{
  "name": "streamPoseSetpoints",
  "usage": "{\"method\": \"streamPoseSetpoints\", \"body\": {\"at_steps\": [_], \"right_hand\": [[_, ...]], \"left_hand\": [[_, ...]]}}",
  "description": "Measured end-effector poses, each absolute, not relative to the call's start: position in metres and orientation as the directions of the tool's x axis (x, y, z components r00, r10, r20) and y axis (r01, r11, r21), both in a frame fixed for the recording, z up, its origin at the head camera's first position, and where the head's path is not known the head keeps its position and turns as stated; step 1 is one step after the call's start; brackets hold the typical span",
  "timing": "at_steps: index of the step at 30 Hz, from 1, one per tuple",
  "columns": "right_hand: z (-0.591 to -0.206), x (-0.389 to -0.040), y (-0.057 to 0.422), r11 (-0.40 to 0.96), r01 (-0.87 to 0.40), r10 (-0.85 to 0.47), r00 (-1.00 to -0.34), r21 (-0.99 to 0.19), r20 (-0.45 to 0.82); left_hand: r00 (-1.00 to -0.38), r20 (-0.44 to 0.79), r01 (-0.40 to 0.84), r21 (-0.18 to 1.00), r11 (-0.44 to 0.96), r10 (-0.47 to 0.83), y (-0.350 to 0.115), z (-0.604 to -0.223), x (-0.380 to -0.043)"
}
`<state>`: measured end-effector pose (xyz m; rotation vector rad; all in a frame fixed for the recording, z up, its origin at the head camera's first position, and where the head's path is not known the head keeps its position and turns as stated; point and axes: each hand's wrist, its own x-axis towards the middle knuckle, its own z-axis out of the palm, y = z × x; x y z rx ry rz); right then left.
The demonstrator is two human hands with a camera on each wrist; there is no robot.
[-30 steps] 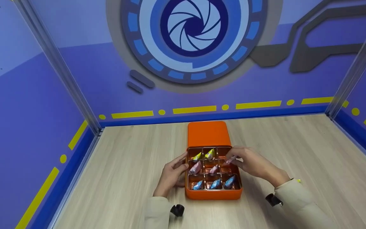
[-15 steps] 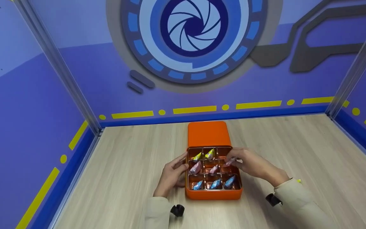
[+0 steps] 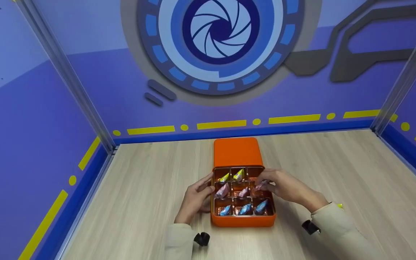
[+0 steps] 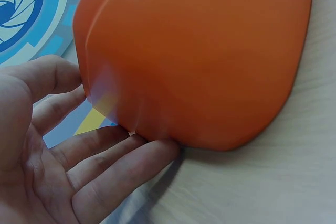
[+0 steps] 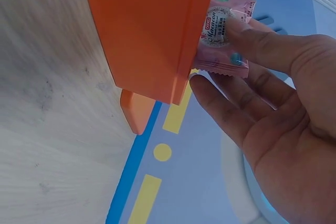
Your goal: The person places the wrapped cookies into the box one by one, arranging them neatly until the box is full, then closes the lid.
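In the head view an orange box [image 3: 243, 221] with a clear divided tray holds small wrapped sweets: two yellow sweets [image 3: 238, 175] in the far row, two pink sweets [image 3: 222, 190] in the middle row, three blue sweets [image 3: 245, 209] in the near row. My right hand [image 3: 291, 186] pinches another pink wrapped sweet [image 5: 226, 38] between thumb and fingers, over the middle row's right compartment. The fingers partly cover the far right compartment. My left hand [image 3: 194, 199] rests its fairly straight fingers [image 4: 126, 179] against the box's left side, thumb near the rim.
An orange lid [image 3: 237, 151] lies directly behind the box. A small yellow item [image 3: 339, 205] on the table shows beside the right sleeve [image 3: 341, 227]. Printed blue panels [image 3: 179, 112] wall the wooden table [image 3: 150, 187] at the back and sides.
My right hand has lowered the pink sweet slightly into the middle right compartment, its tilt changing a little. The left hand and the box have stayed in place.
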<state>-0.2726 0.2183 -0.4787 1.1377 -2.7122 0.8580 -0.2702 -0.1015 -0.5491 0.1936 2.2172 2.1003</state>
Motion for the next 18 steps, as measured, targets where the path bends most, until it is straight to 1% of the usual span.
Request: {"method": "streamPoseSetpoints", "body": {"at_steps": [8, 18], "right_hand": [[-0.4808, -0.2741, 0.2176, 0.542, -0.684, -0.657, -0.707, -0.488, 0.262], [-0.4815, -0.2728, 0.2156, 0.565, -0.677, -0.655, -0.716, -0.472, 0.243]], "left_hand": [[-0.989, 0.016, 0.025, 0.998, 0.061, 0.147, -0.1013, -0.5497, -0.2707], [-0.981, 0.059, 0.066, 0.997, 0.031, 0.183, -0.1042, -0.5511, -0.2708]]}}
